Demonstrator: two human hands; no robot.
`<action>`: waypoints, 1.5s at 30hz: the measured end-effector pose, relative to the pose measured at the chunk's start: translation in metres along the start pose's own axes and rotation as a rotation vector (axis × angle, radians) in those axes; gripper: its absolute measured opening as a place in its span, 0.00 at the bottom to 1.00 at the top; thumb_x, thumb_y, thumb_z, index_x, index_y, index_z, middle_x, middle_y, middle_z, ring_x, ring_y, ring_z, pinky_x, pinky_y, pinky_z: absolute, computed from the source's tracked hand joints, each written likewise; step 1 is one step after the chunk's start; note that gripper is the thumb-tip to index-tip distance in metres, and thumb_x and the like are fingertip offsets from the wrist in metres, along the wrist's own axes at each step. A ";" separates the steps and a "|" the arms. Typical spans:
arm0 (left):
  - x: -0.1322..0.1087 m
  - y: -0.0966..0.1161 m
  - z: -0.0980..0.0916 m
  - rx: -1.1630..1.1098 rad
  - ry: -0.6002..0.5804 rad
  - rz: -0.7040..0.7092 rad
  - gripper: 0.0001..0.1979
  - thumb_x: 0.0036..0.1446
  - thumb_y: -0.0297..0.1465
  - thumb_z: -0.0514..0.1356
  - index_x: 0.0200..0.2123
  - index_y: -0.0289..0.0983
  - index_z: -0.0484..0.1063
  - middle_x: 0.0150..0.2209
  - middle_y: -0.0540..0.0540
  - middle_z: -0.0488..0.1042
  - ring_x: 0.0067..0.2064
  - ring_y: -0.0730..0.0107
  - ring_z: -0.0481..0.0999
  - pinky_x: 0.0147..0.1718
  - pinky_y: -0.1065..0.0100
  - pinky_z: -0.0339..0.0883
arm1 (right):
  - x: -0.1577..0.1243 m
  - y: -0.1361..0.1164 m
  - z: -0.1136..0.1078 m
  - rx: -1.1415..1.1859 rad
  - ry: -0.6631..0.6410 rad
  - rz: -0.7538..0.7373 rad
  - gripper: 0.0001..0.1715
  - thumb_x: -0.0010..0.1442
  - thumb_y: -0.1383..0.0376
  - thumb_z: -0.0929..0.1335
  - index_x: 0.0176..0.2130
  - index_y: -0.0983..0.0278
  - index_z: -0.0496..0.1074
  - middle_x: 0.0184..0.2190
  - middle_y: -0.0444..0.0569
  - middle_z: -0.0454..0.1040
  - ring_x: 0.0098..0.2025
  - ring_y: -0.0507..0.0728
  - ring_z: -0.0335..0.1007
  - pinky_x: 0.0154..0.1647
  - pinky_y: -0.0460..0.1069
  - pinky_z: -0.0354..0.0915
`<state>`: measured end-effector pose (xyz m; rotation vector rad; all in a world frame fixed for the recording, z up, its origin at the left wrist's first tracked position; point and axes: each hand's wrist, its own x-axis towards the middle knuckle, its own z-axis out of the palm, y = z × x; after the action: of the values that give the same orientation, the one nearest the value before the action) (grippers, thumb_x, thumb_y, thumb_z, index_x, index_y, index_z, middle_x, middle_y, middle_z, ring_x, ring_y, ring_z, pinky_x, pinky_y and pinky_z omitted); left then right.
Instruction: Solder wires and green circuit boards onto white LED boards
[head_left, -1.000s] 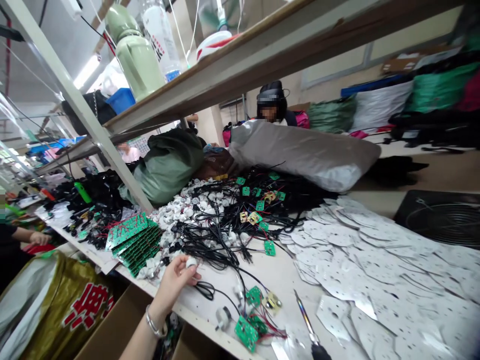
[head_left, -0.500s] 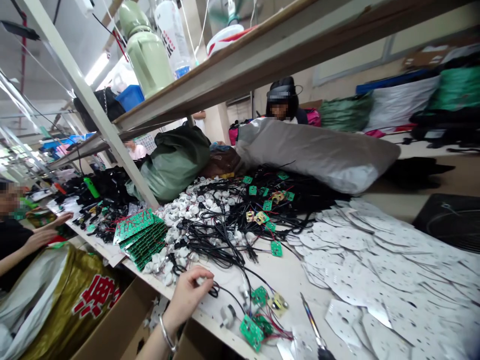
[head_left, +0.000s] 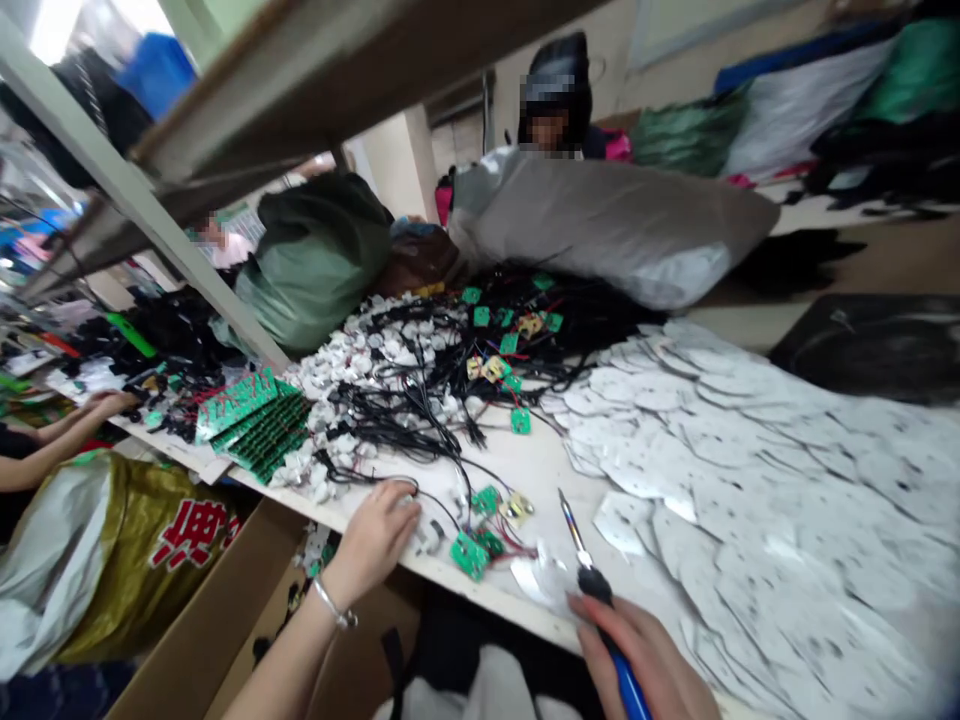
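Note:
My left hand (head_left: 381,533), a bangle on its wrist, is at the table's front edge with fingers curled on a black cable (head_left: 437,501); its fingertips are partly hidden. From there the cable runs to green circuit boards (head_left: 469,554) with red wires and a small yellow-topped part (head_left: 517,507). A small grey-white piece (head_left: 429,538) lies between hand and boards. My right hand (head_left: 646,655), at the lower edge of view, grips a soldering iron (head_left: 627,680) by its blue handle. The iron's metal tip points up and away over the table.
Overlapping white perforated plates (head_left: 750,480) cover the right side. Beyond my left hand lie stacked green boards (head_left: 259,425), white parts (head_left: 360,350) and tangled black cables. Large sacks (head_left: 615,220) stand behind. A co-worker's hands (head_left: 97,405) are at far left. A shelf (head_left: 322,90) crosses overhead.
The view has tilted down. My right hand has come into view, closed around the soldering iron, which earlier showed only its tip end. My left hand stays beside the cable, its back turned up more.

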<state>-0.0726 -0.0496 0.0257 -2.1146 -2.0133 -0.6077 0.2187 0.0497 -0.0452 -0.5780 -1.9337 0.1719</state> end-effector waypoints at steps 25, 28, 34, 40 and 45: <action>0.051 0.017 -0.016 0.053 -0.467 -0.045 0.09 0.61 0.31 0.57 0.36 0.40 0.79 0.32 0.45 0.80 0.37 0.64 0.73 0.39 0.64 0.57 | 0.018 -0.018 -0.007 -0.014 -0.045 0.038 0.09 0.63 0.70 0.65 0.44 0.66 0.70 0.32 0.51 0.76 0.32 0.53 0.75 0.33 0.45 0.72; 0.065 0.013 -0.017 -0.092 -0.576 -0.056 0.09 0.59 0.30 0.58 0.35 0.40 0.80 0.31 0.45 0.81 0.35 0.66 0.74 0.39 0.67 0.58 | 0.019 -0.019 -0.007 -0.016 -0.037 0.031 0.09 0.63 0.70 0.66 0.45 0.65 0.70 0.32 0.50 0.76 0.32 0.52 0.75 0.32 0.45 0.72; 0.080 0.009 -0.015 -0.232 -0.722 -0.144 0.11 0.56 0.29 0.58 0.31 0.38 0.81 0.27 0.48 0.80 0.28 0.72 0.73 0.31 0.74 0.58 | 0.020 -0.019 -0.008 -0.013 -0.039 0.042 0.10 0.62 0.71 0.66 0.45 0.66 0.70 0.33 0.52 0.76 0.33 0.54 0.75 0.32 0.46 0.73; 0.070 0.005 -0.024 -0.260 -0.677 -0.168 0.15 0.58 0.36 0.56 0.27 0.37 0.79 0.25 0.48 0.77 0.28 0.72 0.70 0.32 0.74 0.58 | 0.019 -0.019 -0.008 -0.016 -0.058 0.048 0.11 0.61 0.70 0.66 0.45 0.65 0.70 0.32 0.51 0.76 0.33 0.54 0.76 0.32 0.45 0.72; 0.072 0.007 -0.027 -0.337 -0.741 -0.240 0.18 0.58 0.39 0.55 0.28 0.34 0.79 0.21 0.51 0.73 0.26 0.75 0.67 0.28 0.75 0.55 | 0.018 -0.020 -0.007 -0.033 -0.048 0.038 0.10 0.61 0.70 0.66 0.45 0.65 0.70 0.33 0.51 0.75 0.32 0.53 0.74 0.32 0.45 0.72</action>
<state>-0.0700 0.0059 0.0797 -2.5835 -2.7378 -0.1993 0.2125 0.0397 -0.0198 -0.6380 -1.9763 0.1792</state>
